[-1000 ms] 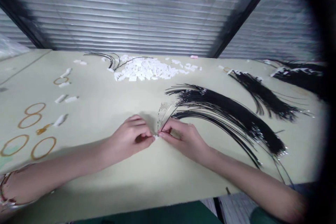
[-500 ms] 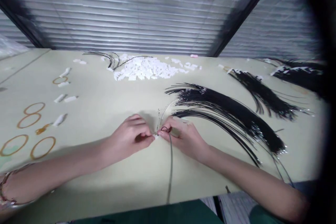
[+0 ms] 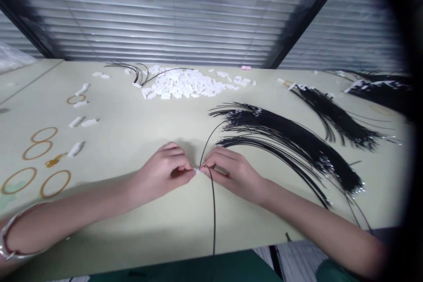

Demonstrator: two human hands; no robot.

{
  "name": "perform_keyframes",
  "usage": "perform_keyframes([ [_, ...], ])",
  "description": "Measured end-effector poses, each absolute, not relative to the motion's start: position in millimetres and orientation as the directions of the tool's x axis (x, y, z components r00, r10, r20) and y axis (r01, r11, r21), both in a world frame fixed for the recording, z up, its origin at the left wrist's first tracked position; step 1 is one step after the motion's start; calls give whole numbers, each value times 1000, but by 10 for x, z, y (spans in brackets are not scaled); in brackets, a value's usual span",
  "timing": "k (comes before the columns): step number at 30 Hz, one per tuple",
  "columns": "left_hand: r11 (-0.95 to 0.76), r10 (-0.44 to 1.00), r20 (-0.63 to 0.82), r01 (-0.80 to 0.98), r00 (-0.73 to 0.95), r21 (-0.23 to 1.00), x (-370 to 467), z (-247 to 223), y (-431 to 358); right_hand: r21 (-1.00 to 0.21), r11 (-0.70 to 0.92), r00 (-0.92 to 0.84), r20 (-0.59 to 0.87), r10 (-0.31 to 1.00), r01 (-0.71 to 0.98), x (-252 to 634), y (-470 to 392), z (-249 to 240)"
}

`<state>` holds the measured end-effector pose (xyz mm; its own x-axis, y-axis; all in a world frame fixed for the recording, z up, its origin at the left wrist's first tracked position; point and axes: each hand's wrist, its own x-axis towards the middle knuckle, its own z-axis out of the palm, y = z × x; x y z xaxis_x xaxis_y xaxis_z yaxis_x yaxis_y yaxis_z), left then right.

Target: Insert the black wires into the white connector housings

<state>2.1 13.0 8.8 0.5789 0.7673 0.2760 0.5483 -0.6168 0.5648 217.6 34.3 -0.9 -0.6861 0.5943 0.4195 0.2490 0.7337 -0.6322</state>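
Note:
Over the middle of the table, my left hand (image 3: 170,165) is closed in a pinch. A small white connector housing (image 3: 197,169), mostly hidden, pokes out from its fingertips. My right hand (image 3: 231,168) pinches a thin black wire (image 3: 214,211) right beside that housing. One stretch of the wire hangs toward the table's front edge, and another thin black strand curves up from the fingertips toward the wire bundle. Whether the wire's tip is inside the housing cannot be seen. Just beyond my right hand lies a large bundle of black wires (image 3: 291,136) with shiny metal ends.
A heap of white housings (image 3: 185,83) sits at the back, with a few wired ones (image 3: 137,75) beside it. Further bundles (image 3: 340,114) lie to the right. Rubber bands (image 3: 56,183) and loose white pieces (image 3: 76,149) are on the left. Blinds (image 3: 165,13) rise behind the table.
My right fingertips have shifted slightly and closed in around the wire by the white housing. The hanging wire has swung a little and looks sharper. My left hand stays nearly still.

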Motion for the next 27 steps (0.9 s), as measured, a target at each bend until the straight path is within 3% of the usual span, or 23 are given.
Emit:
perform_keyframes([
  [16, -627, 760, 288, 542, 582, 559, 33, 93, 140, -615, 750, -690, 432, 581, 246, 2172, 367, -44],
  [27, -623, 763, 282, 546, 581, 560, 33, 117, 132, -472, 840, -721, 480, 500, 268, 2138, 378, 6],
])
